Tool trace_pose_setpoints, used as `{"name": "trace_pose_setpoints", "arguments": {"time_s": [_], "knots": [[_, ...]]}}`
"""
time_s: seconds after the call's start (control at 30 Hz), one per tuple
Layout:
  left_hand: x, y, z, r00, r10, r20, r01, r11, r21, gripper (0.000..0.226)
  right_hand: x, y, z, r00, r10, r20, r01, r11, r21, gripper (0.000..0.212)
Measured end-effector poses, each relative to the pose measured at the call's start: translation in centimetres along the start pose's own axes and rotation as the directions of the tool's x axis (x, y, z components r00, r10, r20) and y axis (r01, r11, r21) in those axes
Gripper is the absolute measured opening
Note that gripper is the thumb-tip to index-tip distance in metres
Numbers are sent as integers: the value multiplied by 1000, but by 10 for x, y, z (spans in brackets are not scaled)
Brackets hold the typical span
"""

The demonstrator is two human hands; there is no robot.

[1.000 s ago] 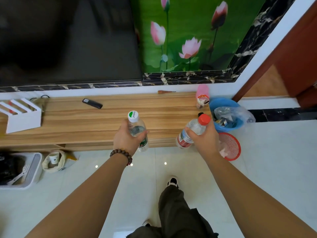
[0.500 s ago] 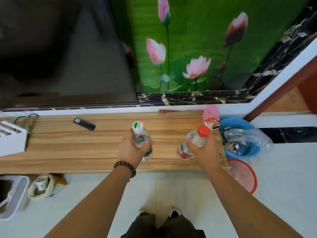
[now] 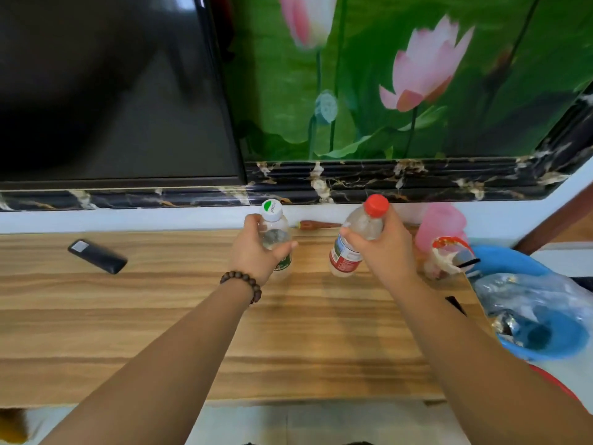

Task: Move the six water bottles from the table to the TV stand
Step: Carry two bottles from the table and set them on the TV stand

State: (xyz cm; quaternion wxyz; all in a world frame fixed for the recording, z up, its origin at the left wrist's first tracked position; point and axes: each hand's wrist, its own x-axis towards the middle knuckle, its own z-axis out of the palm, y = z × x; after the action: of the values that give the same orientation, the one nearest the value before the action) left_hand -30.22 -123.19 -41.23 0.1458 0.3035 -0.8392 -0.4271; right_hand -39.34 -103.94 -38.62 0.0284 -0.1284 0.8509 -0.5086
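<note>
- Water bottles: two are seen, both held over the wooden TV stand (image 3: 160, 316) near its back edge.
- One white-capped bottle (image 3: 275, 239) is wrapped by the left hand (image 3: 255, 253), fingers curled around its body.
- One red-capped bottle (image 3: 356, 242), tilted, is clasped by the right hand (image 3: 386, 252).
- One black remote (image 3: 97, 260) is lying well to the left.

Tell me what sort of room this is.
Most likely a home living room: a dark flat TV screen hangs above a long wooden TV stand, a black remote lies on it, and a lotus mural covers the wall.
</note>
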Motion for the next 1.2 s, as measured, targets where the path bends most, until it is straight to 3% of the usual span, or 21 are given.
{"name": "trace_pose_setpoints", "arguments": {"time_s": [0.47, 0.63, 0.9, 1.2], "knots": [[58, -39, 43, 992, 126, -27, -127, 991, -49, 80, 60, 38, 68, 973, -158, 168, 183, 972, -145, 57], [57, -43, 53, 989, 147, -22, -148, 987, -61, 79, 56, 49, 73, 975, -170, 144, 183, 980, -82, 62], [53, -65, 74, 998, 33, 51, -24, 987, -158, 102, 32, 104, 91, 983, -87, 162, 60, 984, 165, 100], [60, -73, 91, 998, 52, 22, -49, 992, -119, 62, 32, 113, 110, 997, -33, 63, 25, 992, 123, 65]]}}
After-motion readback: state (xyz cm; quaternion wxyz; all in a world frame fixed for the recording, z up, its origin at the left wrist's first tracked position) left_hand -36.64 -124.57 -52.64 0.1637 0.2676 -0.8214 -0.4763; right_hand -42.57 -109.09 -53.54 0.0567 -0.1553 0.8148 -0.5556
